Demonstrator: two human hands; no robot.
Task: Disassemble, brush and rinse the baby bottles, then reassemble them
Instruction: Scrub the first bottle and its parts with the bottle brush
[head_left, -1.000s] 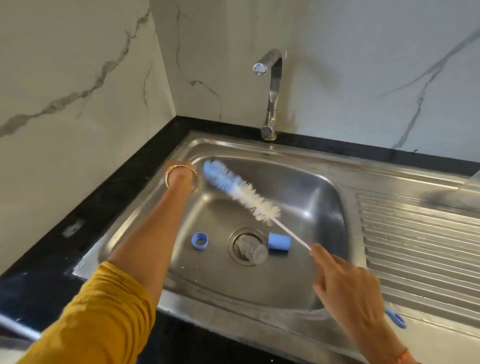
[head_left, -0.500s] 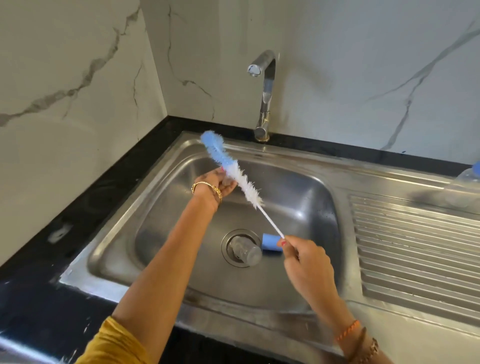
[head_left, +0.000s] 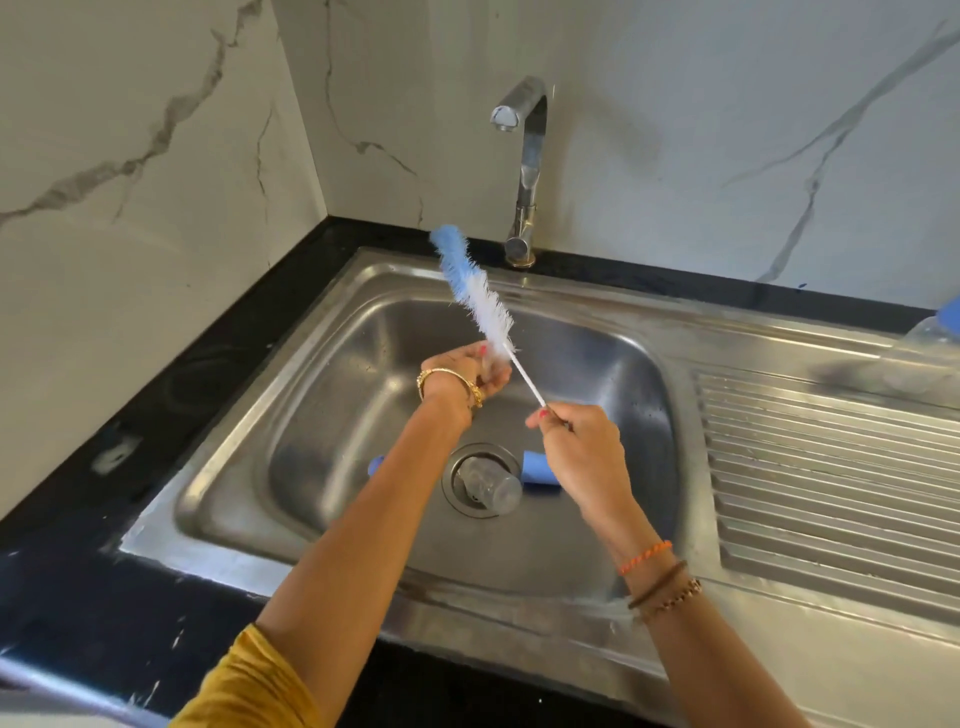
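Right hand: the right hand (head_left: 582, 457) pinches the thin white wire handle of a long bottle brush with white and blue bristles (head_left: 475, 293), which slants up toward the sink's back-left corner.
Left hand: the left hand (head_left: 465, 371), over the basin, has its fingers curled round a small clear item at the base of the bristles; it is too hidden to name.
Step in hand: judged as brushing a small bottle part.
Next move: probably work the bristles into that part, which calls for a firm left grip while the right hand turns the handle; the tap (head_left: 522, 156) shows no water running.
Basin contents: the stainless steel sink (head_left: 322, 415) holds a clear plastic baby bottle body (head_left: 491, 486) lying over the drain, a blue cylindrical cap (head_left: 537, 470) touching its right side, and a blue ring (head_left: 375, 464) to the left, partly behind the forearm.
Drainboard: a second clear bottle with a blue top (head_left: 935, 338) lies at its far right edge.
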